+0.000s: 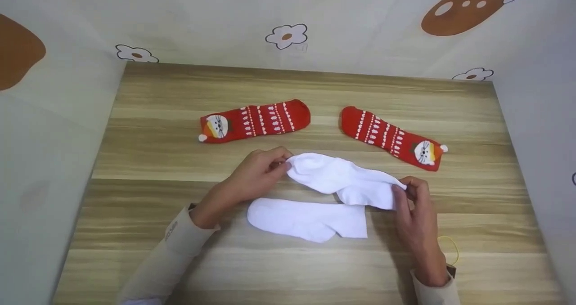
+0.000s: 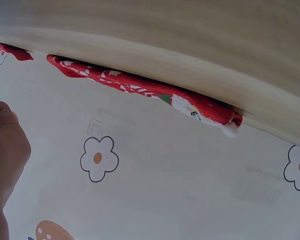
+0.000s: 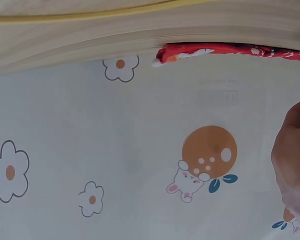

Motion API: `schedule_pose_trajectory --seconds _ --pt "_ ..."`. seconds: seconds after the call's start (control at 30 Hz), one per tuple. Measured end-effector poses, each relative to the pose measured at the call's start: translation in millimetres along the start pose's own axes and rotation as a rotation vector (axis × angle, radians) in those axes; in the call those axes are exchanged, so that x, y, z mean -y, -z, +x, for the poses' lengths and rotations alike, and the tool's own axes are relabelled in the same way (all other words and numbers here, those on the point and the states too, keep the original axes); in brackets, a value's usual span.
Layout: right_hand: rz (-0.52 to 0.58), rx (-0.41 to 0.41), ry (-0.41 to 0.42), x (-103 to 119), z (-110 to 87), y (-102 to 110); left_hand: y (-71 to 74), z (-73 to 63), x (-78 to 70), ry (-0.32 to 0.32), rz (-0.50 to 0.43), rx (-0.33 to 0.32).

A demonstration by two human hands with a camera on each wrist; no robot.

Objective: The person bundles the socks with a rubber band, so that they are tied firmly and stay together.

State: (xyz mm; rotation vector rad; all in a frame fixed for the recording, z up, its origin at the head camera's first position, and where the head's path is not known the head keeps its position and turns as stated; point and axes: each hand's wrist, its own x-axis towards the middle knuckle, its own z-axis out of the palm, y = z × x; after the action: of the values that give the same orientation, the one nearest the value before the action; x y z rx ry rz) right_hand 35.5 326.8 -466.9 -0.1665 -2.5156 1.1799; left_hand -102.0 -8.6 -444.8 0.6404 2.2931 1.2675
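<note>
A white sock (image 1: 342, 177) is stretched between both hands, just above the wooden table. My left hand (image 1: 258, 172) pinches its toe end, while my right hand (image 1: 416, 210) pinches the cuff end between thumb and fingers. Beneath it a second white sock (image 1: 306, 219) lies flat, its cuff to the right; the held sock hides a bit of its upper edge. In the left wrist view the left hand (image 2: 5, 150) shows only at the left edge. The right hand (image 3: 292, 155) appears at the right edge of the right wrist view, and neither wrist view shows the white socks.
Two red patterned socks lie flat farther back, one at left (image 1: 265, 119) and one at right (image 1: 387, 136), toes facing each other. A thin yellow loop (image 1: 456, 248) is beside the right wrist. Pale patterned sheeting (image 1: 216, 21) borders the table (image 1: 148, 161) behind and at the sides.
</note>
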Motion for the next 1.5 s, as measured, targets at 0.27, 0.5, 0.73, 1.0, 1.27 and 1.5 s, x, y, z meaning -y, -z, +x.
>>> schedule_pose_trajectory --seconds 0.27,0.5,0.73,1.0,1.27,1.5 --pt "0.010 0.000 0.045 1 -3.7 -2 2.5 -8.7 2.6 -0.040 -0.031 -0.016" --pt "-0.006 0.006 0.062 4 -6.7 -5 4.9 -17.0 4.0 0.011 -0.039 -0.021" --pt "-0.015 0.023 0.047 8 -9.2 -6 8.6 -23.3 6.7 0.025 -0.043 -0.038" --pt "0.010 0.045 0.044 13 -10.0 -9 12.2 -32.8 8.9 0.051 -0.047 -0.047" --pt "-0.005 0.047 0.077 15 -12.5 -12 17.7 -43.1 15.4 0.042 -0.077 -0.019" --pt "-0.023 0.080 0.052 18 -13.9 -13 20.7 -50.2 14.3 0.089 -0.096 0.009"
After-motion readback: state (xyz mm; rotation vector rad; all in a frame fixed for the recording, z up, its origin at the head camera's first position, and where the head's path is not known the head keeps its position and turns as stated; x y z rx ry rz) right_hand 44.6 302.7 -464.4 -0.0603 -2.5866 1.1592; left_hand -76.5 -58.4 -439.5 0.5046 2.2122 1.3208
